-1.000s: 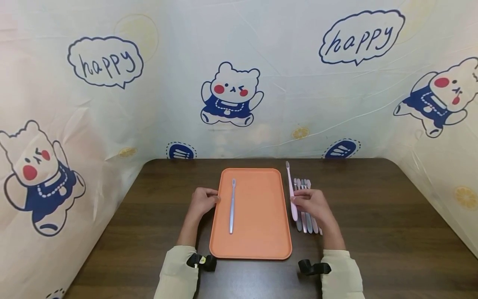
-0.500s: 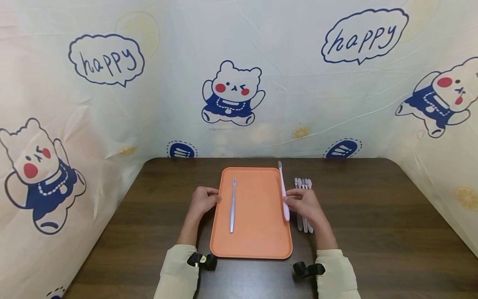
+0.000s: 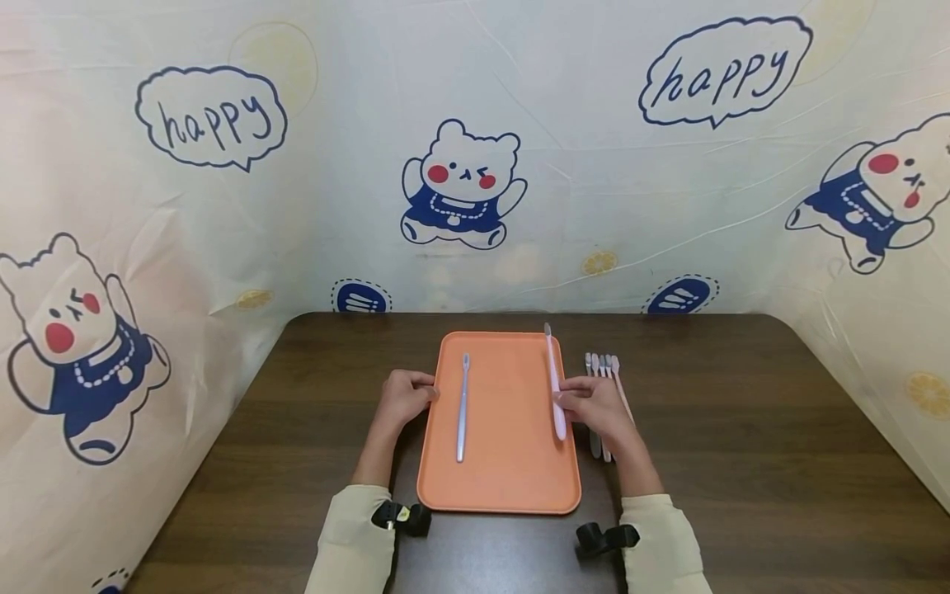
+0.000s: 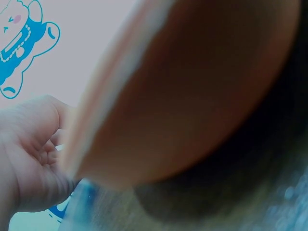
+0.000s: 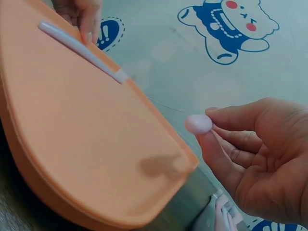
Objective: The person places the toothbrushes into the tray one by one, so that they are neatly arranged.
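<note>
Pinching the slim pink plastic toothbrush (image 3: 553, 388) near its handle end, my right hand (image 3: 598, 410) carries it just over the right edge of the flat orange plastic tray (image 3: 505, 470), brush head pointing away from me. I judge the fingertip pinch keeps the long handle level and parallel to the tray's side. In the right wrist view only the rounded pink handle tip (image 5: 198, 123) shows between thumb and forefinger; the rest is cut off, and I cannot tell whether the brush touches the tray or hangs just above it.

Across the tray from that grip lies the pale blue plastic toothbrush (image 3: 462, 408), lengthwise, head away from me. Beside it my left hand (image 3: 404, 400) sits at the tray's left rim, fingers curled on the edge, likely steadying the tray.

Just outward of the right grip, a row of pale toothbrushes (image 3: 603, 367) lies on the dark wood-grain counter (image 3: 742, 429), their handles partly hidden under my hand, so I cannot count them surely.

The left wrist view is a blur of orange tray underside (image 4: 192, 86) and little else.
</note>
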`<state>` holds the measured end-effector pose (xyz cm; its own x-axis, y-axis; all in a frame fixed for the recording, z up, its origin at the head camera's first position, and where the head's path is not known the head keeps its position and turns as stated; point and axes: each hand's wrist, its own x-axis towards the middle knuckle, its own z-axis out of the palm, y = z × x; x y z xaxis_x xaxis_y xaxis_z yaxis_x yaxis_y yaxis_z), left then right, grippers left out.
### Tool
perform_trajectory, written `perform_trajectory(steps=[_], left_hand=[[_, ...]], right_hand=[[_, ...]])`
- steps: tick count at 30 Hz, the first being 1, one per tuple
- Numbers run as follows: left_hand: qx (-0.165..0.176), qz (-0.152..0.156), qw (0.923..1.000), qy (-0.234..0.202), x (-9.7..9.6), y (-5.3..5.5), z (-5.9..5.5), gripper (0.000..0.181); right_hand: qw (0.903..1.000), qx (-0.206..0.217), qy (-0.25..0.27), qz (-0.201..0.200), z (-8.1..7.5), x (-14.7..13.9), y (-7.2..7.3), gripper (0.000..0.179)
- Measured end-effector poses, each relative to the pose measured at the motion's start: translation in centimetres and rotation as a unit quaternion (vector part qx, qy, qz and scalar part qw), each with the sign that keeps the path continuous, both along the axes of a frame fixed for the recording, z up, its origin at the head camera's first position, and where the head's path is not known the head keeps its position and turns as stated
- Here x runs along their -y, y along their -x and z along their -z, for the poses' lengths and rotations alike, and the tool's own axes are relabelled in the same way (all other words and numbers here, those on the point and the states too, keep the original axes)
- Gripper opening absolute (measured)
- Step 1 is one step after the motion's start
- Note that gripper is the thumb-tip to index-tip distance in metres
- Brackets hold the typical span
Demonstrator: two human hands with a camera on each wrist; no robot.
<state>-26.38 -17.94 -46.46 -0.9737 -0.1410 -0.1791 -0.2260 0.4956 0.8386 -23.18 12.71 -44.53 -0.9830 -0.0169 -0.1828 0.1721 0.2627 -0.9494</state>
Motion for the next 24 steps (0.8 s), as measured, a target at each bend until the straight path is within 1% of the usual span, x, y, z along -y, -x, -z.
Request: perform_trajectory(steps=[6,12,21,24], left_hand=[[-0.002,0.003,1.0000,0.003,0.0,-0.1,0.0,0.027],[-0.002,0.002,1.0000,0.007,0.0,-0.1,-0.1,0.026],[-0.011,0.007,0.9999,0.010,0.0,0.1,-0.1,0.027],[-0.006,0.002,1.0000,0.007,0.0,0.0,-0.1,0.026]], right_hand=[[0.9993,0.024,0.030,-0.001,0.0,0.4,0.0,0.034],[0.9981,0.033,0.052,0.001,0.1,0.7,0.1,0.037],[0.9977,0.036,0.056,0.011,0.3,1.1,0.2,0.036],[0.9972,0.036,0.065,0.011,0.4,1.5,0.1,0.036]])
